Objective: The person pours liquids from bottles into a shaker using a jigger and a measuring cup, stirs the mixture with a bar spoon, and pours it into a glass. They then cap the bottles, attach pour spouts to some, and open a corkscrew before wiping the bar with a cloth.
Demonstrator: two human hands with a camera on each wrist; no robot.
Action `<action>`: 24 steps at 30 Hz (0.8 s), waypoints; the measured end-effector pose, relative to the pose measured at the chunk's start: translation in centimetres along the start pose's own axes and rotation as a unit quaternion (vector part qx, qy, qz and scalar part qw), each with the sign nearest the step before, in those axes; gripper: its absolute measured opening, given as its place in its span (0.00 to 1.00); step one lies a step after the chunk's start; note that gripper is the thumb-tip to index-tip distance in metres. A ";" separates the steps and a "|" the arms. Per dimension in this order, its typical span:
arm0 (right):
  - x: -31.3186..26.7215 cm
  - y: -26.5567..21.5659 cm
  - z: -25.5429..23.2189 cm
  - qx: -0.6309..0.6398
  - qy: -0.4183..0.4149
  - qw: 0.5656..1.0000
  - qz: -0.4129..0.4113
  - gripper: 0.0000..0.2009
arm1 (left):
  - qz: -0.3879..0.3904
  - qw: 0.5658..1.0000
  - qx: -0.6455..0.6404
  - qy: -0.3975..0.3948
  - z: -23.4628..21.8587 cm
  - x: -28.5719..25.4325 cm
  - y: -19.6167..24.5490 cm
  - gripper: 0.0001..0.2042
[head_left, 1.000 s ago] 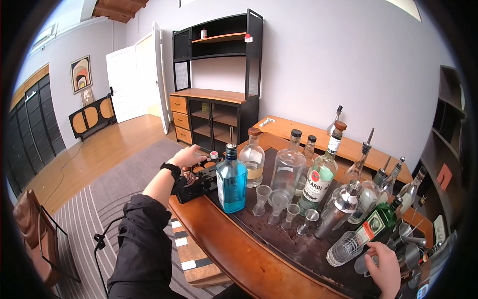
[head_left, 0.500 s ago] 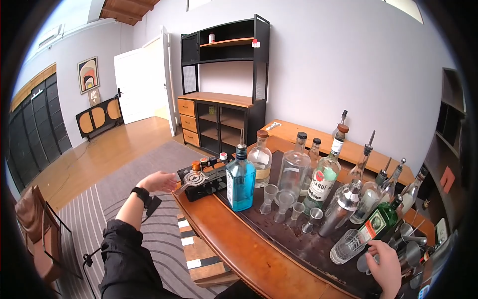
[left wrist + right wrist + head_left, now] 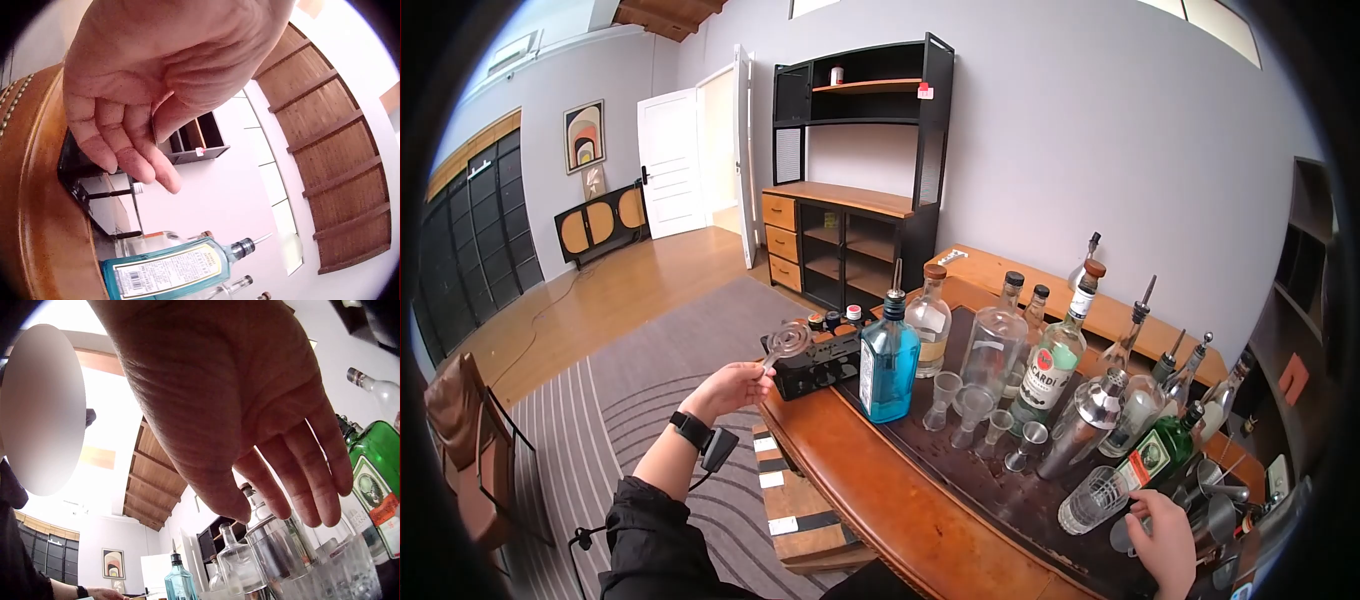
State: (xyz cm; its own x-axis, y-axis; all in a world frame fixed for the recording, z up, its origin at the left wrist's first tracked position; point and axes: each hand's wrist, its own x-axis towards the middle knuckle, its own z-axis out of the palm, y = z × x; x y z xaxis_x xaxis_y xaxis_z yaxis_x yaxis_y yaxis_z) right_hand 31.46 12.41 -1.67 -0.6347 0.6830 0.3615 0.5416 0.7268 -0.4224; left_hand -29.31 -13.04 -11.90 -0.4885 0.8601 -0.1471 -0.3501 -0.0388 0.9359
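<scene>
At the counter's left end, my left hand [image 3: 732, 388] pinches the handle of a metal cocktail strainer [image 3: 788, 340]. The strainer's round head tilts up, overlapping the black caddy [image 3: 820, 368] in the head view. From the left wrist, the left hand's curled fingers [image 3: 128, 144] show, but the strainer is hidden. My right hand [image 3: 1162, 540] hangs over the right side with loosely bent fingers and nothing in them. Its fingertips come right beside the rim of a cut-glass tumbler [image 3: 1088, 503]. The right wrist view has this tumbler [image 3: 350, 575] below the fingers.
A blue bottle [image 3: 889, 365] with a pourer stands beside the caddy. Several jiggers [image 3: 970, 415], a steel shaker [image 3: 1080, 425], a Bacardi bottle [image 3: 1048, 375] and a green bottle [image 3: 1165, 450] crowd the dark mat. The counter's curved leather edge [image 3: 870, 490] runs along the front.
My left hand drew back from the caddy, then took the strainer by its handle and lifted it off the caddy's top. The right hand stays beside the tumbler.
</scene>
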 end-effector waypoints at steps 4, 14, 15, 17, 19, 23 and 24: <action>0.1 -0.2 -0.2 0.006 -0.004 1.000 0.016 0.16 | 0.100 0.994 0.026 0.036 2.9 -3.1 -0.1 0.11; -0.2 -0.1 0.3 -0.034 -0.022 0.998 -0.052 0.14 | 0.103 0.965 0.197 -0.141 20.1 -9.9 -4.0 0.14; -0.3 -0.1 0.6 0.002 -0.025 0.998 -0.052 0.14 | 0.087 0.964 0.192 -0.159 21.5 -10.0 -4.6 0.14; -0.4 -0.7 0.7 0.072 -0.050 0.994 -0.058 0.14 | 0.033 0.964 0.146 -0.218 24.3 -10.2 -5.5 0.14; -0.4 -1.6 1.0 0.153 -0.084 0.982 -0.079 0.14 | 0.000 0.959 0.124 -0.254 26.9 -10.4 -6.3 0.14; -0.9 -2.6 1.6 0.265 -0.102 0.957 -0.063 0.15 | 0.002 0.945 0.146 -0.294 30.4 -10.6 -7.7 0.14; -0.9 -2.6 1.6 0.300 -0.108 0.946 -0.066 0.15 | 0.015 0.946 0.146 -0.291 31.0 -10.7 -8.1 0.14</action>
State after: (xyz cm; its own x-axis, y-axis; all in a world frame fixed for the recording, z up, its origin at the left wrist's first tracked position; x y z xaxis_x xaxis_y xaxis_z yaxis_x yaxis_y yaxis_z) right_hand 29.74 9.78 -2.24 -0.8071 0.5123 0.2934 0.0811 0.5885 -0.8044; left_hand 3.57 -6.17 -7.95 0.0569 0.9984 0.0031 -0.0666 0.0008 0.9978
